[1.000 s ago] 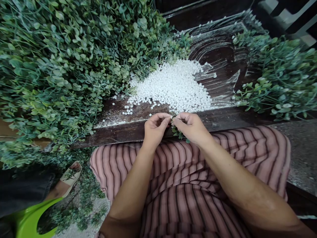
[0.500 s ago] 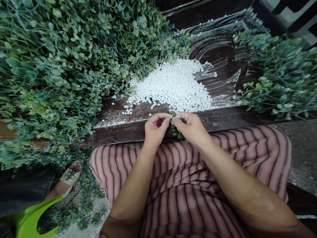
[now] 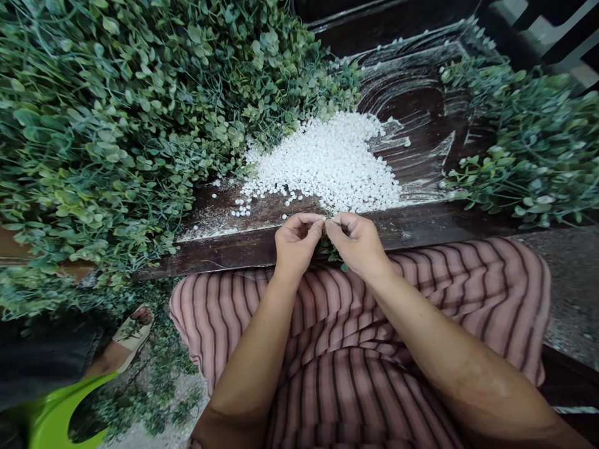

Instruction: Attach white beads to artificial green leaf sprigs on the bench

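Observation:
My left hand (image 3: 297, 242) is closed in a pinch, and its fingertips meet those of my right hand (image 3: 356, 242) just over the table's front edge. A small green leafy sprig (image 3: 330, 249) hangs under the fingertips, partly covered by my right hand, which pinches it. What lies between the left fingertips is too small and hidden to make out. Right behind both hands spreads a heap of small white beads (image 3: 327, 165) on the dark wooden table (image 3: 234, 248).
A big mass of green foliage (image 3: 140, 106) covers the left of the table; another leafy bunch (image 3: 538, 143) lies at the right. White residue streaks the wood. At lower left are a green plastic seat (image 3: 47, 418), another person's foot (image 3: 133, 337) and fallen sprigs (image 3: 154, 399).
The right hand has turned slightly and shifted a little left, and the sprig under it shows less. The left hand has barely moved. The bead heap looks the same.

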A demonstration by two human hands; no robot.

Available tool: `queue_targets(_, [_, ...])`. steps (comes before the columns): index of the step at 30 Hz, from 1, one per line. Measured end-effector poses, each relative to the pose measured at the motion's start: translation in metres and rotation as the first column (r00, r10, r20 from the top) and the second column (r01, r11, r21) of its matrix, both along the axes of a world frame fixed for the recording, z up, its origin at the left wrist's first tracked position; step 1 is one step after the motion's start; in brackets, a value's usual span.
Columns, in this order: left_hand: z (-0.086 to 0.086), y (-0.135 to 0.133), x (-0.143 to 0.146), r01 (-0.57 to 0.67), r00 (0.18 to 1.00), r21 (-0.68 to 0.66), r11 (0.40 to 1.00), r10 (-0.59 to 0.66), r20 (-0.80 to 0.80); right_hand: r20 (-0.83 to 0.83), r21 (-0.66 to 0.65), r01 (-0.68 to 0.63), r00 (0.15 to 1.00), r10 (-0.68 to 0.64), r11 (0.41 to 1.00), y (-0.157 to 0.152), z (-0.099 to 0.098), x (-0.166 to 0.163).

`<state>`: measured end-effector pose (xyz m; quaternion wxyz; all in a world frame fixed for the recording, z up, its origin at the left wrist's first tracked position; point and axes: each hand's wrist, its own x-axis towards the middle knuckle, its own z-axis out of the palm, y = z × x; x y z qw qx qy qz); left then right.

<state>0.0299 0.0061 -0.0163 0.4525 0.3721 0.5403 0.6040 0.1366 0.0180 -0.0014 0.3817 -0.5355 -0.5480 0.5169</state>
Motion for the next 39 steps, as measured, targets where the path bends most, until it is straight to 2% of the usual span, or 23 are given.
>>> queue_targets(7, [-0.001,0.000,-0.003,0.027,0.999,0.004,1.000,-0.027,-0.047,0.039,-0.031,-0.011,0.999,0.012,0.999,0.002,0.004,0.001])
queue_targets(12, [-0.004,-0.002,-0.006,0.064,0.994,0.031,0.997,-0.061,-0.095,0.007,-0.024,-0.009,1.000,0.009,1.000,0.003,0.003,0.000])
queue_targets(16, [0.000,-0.005,-0.003,0.067,0.990,-0.001,0.998,-0.066,-0.122,-0.070,-0.017,-0.034,0.997,0.033,0.999,0.004,0.007,0.001])
queue_targets(19, [0.002,-0.005,0.000,-0.013,0.996,-0.040,0.999,0.010,-0.084,-0.061,0.068,-0.061,0.996,0.065,0.996,0.010,0.027,0.022])
queue_targets(21, [0.002,-0.005,0.000,-0.037,0.998,-0.045,0.998,0.035,-0.060,0.058,0.210,-0.033,0.998,0.021,0.977,0.016,0.052,0.050])
queue_targets(22, [0.002,-0.005,-0.001,-0.036,0.998,-0.041,0.999,0.034,-0.055,0.138,0.280,0.006,0.989,-0.047,0.960,0.019,0.066,0.069])
queue_targets(24, [0.002,-0.005,-0.003,-0.015,0.998,-0.029,0.999,0.013,-0.060,0.295,0.386,0.131,0.920,-0.257,0.913,0.028,0.095,0.110])
queue_targets(25, [0.002,-0.006,-0.003,-0.002,0.998,-0.024,1.000,0.001,-0.066,0.351,0.444,0.213,0.853,-0.387,0.871,0.032,0.107,0.132])
queue_targets(26, [0.002,-0.006,-0.004,0.008,0.997,-0.020,1.000,-0.009,-0.072,0.389,0.524,0.299,0.749,-0.536,0.798,0.036,0.118,0.152])
queue_targets(27, [0.002,-0.006,-0.004,0.015,0.997,-0.017,1.000,-0.017,-0.078,0.460,0.598,0.312,0.621,-0.634,0.739,0.039,0.126,0.169])
queue_targets(28, [0.002,-0.006,-0.004,0.020,0.996,-0.013,1.000,-0.021,-0.084,0.576,0.640,0.255,0.465,-0.673,0.725,0.041,0.133,0.183])
queue_targets(29, [0.002,-0.006,-0.003,0.021,0.996,-0.011,1.000,-0.022,-0.090,0.628,0.672,0.195,0.361,-0.689,0.715,0.042,0.139,0.193])
queue_targets(30, [0.002,-0.006,-0.002,0.022,0.995,-0.009,1.000,-0.023,-0.098,0.617,0.722,0.166,0.285,-0.734,0.672,0.042,0.142,0.198])
queue_targets(31, [0.002,-0.005,-0.002,0.023,0.994,-0.009,1.000,-0.024,-0.109,0.603,0.749,0.134,0.268,-0.751,0.649,0.042,0.144,0.198])
queue_targets(32, [0.002,-0.005,-0.003,0.023,0.992,-0.007,1.000,-0.024,-0.125,0.584,0.760,0.117,0.307,-0.751,0.639,0.041,0.144,0.194])
queue_targets(34, [0.002,-0.004,-0.008,0.018,0.983,0.011,1.000,-0.016,-0.184,0.566,0.724,0.087,0.493,-0.661,0.685,0.043,0.139,0.175])
queue_targets(36, [0.003,-0.003,-0.018,-0.001,0.957,0.043,0.999,0.013,-0.288,0.569,0.608,-0.002,0.698,-0.434,0.794,0.051,0.129,0.146])
queue_targets(38, [0.003,-0.002,-0.033,-0.040,0.911,0.078,0.996,0.069,-0.408,0.597,0.433,-0.137,0.784,-0.170,0.891,0.067,0.117,0.115])
queue_targets(39, [0.003,-0.003,-0.041,-0.069,0.884,0.089,0.994,0.102,-0.456,0.621,0.335,-0.216,0.783,-0.042,0.917,0.078,0.110,0.099])
